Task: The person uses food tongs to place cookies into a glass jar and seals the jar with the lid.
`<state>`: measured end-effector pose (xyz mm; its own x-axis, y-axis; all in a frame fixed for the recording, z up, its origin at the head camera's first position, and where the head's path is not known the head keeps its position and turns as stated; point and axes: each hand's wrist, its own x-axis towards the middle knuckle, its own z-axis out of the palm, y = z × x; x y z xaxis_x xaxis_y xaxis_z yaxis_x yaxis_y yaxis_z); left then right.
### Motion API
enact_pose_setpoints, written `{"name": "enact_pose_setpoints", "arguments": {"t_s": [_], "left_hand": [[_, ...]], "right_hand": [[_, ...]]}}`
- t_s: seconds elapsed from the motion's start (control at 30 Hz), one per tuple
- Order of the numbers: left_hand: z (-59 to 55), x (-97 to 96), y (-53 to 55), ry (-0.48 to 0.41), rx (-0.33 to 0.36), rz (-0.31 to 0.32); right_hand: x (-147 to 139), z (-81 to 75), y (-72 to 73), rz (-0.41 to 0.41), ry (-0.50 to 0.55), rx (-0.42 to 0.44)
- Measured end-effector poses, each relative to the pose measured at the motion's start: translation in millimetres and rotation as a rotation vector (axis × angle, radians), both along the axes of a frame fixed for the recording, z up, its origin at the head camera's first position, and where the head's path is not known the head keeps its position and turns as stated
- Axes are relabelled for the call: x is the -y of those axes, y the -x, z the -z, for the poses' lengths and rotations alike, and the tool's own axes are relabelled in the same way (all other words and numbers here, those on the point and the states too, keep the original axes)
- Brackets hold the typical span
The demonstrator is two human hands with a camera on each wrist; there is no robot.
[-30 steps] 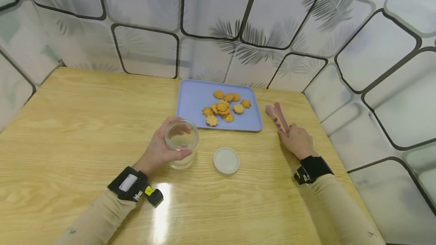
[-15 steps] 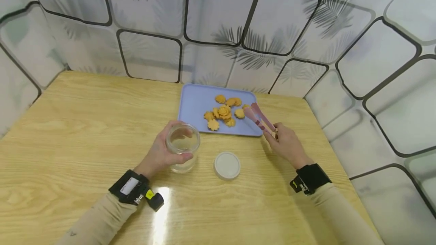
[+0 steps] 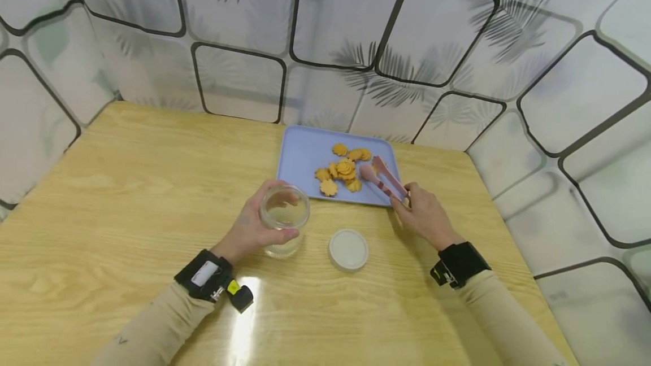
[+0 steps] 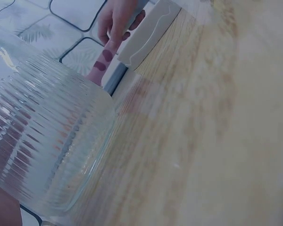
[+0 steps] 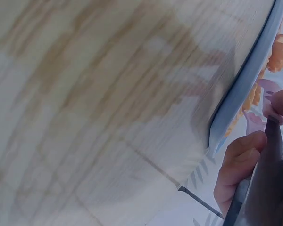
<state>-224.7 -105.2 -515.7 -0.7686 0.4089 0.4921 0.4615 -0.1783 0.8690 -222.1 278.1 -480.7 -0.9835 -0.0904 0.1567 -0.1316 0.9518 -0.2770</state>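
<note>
In the head view my left hand grips a clear glass jar with its mouth upward; the ribbed side of the jar fills the left of the left wrist view. My right hand holds pink tongs by the handles. Their spread tips reach over the right part of a blue tray, around a cookie there that they partly hide. Several golden cookies lie heaped at the tray's middle. The right wrist view shows the fingers around the tongs beside the tray's edge.
A round white lid lies on the wooden table between the two hands. Patterned wall panels stand behind the tray, and more rise along the right edge of the table.
My right hand has brought the tongs left from the table beside the tray to above the cookies at its right side. The left hand keeps holding the jar; the head view has shifted slightly.
</note>
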Motion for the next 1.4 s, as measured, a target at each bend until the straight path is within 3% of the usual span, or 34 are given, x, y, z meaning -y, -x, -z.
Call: {"name": "enact_pose_setpoints", "arguments": {"t_s": [0.47, 0.8, 0.93, 1.17, 1.3, 1.4], "left_hand": [[-2.1, -0.5, 1.2, -0.01, 0.028, 0.004], [-2.1, -1.2, 1.0, -0.008, 0.051, 0.024], [-3.1, 1.4, 1.1, -0.003, 0.055, 0.025], [-4.9, -1.1, 3.9, 0.005, 0.044, 0.036], [-4.3, 0.0, 3.9, -0.002, 0.052, 0.036], [-2.8, 2.4, 2.1, -0.006, 0.067, 0.035]], "right_hand": [[5.9, -4.4, -0.6, 0.037, 0.008, 0.059], [7.2, -11.9, -19.3, -0.011, 0.067, 0.056], [21.4, -27.6, -31.1, -0.083, 0.059, -0.02], [56.0, -58.6, -62.1, -0.289, 0.08, -0.245], [79.6, -68.5, -77.8, -0.403, 0.129, -0.281], [96.1, -70.7, -84.5, -0.471, 0.148, -0.261]]}}
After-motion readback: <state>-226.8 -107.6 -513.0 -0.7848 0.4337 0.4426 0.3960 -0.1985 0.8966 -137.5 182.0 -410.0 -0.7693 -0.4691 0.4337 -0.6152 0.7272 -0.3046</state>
